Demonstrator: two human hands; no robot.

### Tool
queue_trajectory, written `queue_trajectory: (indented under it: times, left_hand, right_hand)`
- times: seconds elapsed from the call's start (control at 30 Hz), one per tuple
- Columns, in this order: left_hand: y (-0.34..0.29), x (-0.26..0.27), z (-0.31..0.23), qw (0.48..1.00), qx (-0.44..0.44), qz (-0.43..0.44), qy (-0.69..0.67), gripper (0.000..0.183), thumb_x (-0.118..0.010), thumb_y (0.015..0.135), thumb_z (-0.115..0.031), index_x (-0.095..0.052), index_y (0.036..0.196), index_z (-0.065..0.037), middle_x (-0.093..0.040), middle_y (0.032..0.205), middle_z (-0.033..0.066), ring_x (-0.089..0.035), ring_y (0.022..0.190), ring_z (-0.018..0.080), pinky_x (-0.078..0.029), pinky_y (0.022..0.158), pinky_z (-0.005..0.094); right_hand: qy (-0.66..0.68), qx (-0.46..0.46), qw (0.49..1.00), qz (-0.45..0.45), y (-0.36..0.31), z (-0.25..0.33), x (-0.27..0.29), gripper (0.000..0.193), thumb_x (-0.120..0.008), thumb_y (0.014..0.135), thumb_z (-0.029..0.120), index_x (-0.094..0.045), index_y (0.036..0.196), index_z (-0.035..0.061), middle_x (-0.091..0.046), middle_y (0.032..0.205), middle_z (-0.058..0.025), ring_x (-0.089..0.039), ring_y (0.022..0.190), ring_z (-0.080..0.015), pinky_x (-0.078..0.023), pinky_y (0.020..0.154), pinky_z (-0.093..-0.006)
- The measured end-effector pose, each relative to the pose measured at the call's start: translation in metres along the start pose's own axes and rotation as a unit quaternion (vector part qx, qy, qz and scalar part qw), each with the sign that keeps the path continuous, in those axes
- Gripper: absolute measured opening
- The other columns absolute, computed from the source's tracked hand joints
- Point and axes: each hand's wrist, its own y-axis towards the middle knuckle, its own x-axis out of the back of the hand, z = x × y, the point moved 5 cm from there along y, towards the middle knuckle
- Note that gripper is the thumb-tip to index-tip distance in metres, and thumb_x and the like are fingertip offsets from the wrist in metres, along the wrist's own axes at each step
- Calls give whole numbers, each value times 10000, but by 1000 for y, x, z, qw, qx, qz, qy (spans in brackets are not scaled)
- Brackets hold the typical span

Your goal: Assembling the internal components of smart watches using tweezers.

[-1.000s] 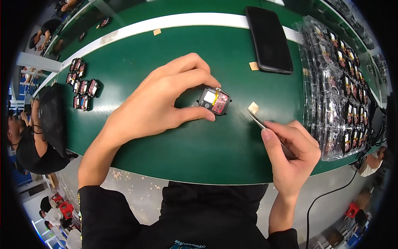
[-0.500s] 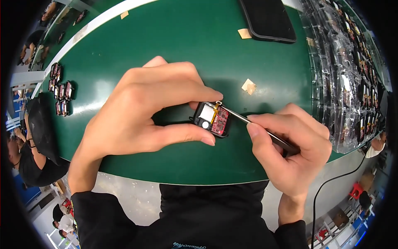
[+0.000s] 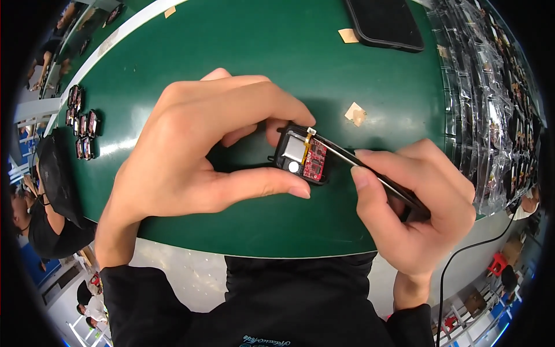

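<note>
My left hand (image 3: 202,139) grips a small black electronic device (image 3: 279,151) by its edges, thumb below and fingers above. Its open case shows a silver battery (image 3: 295,148), a red circuit board (image 3: 315,162), a round white part (image 3: 293,167) and a strip of yellow tape. Between the thumb and fingers of my right hand (image 3: 416,202) is a pair of metal tweezers (image 3: 370,172). The tips reach the small white connector (image 3: 311,132) at the top of the board; whether they pinch it, I cannot tell.
Several similar small devices (image 3: 84,122) sit at the table's left. Stacked clear plastic trays (image 3: 471,115) of devices fill the right side. A black phone (image 3: 387,23) lies at the back, near tan paper scraps (image 3: 356,114). A black cable (image 3: 448,266) hangs at lower right.
The device has shifted slightly right and turned a little in my left hand. My right hand and the tweezers have moved slightly right, with the tips still by the white connector.
</note>
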Motion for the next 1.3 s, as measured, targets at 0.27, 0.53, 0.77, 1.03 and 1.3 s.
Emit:
queue_trajectory:
  times: [0.27,0.53,0.77,1.03,1.3]
  left_hand:
    - [0,0,0,1000,-13,7,12,635,-1046,615,-356,-816,1107,-27,-749,870,23,-522,629,116,-372,685,288]
    - [3,4,12,998,-32,33,-33,644,-1038,622,-379,-832,1114,-18,-748,900,29,-458,602,106,-361,680,288]
    - [3,4,16,995,-49,59,-57,681,-1020,632,-432,-842,1132,-4,-753,920,46,-465,617,105,-342,648,289]
    - [4,2,16,995,-61,65,-54,676,-999,669,-451,-842,1144,3,-742,931,45,-496,655,111,-330,625,278]
    - [6,2,14,994,-64,72,-46,652,-982,692,-481,-847,1127,-15,-743,940,38,-520,681,113,-336,626,282]
  right_hand:
    - [-46,99,993,-45,-6,3,-5,304,-871,738,-123,-843,1021,-15,-692,812,-30,-451,544,-39,-314,498,-232]
    - [7,42,999,-16,-2,5,0,236,-842,786,-119,-842,1002,-26,-683,768,-44,-502,570,-54,-330,517,-233]
    - [27,-1,1000,16,-1,0,-2,199,-822,797,-104,-835,982,-31,-679,746,-47,-540,593,-67,-340,540,-234]
    - [20,1,1000,22,-1,0,-1,199,-821,787,-94,-835,976,-31,-681,745,-48,-540,591,-73,-344,541,-237]
    - [18,-9,999,31,-2,0,-2,188,-826,788,-81,-836,968,-31,-670,741,-43,-528,584,-71,-334,537,-238]
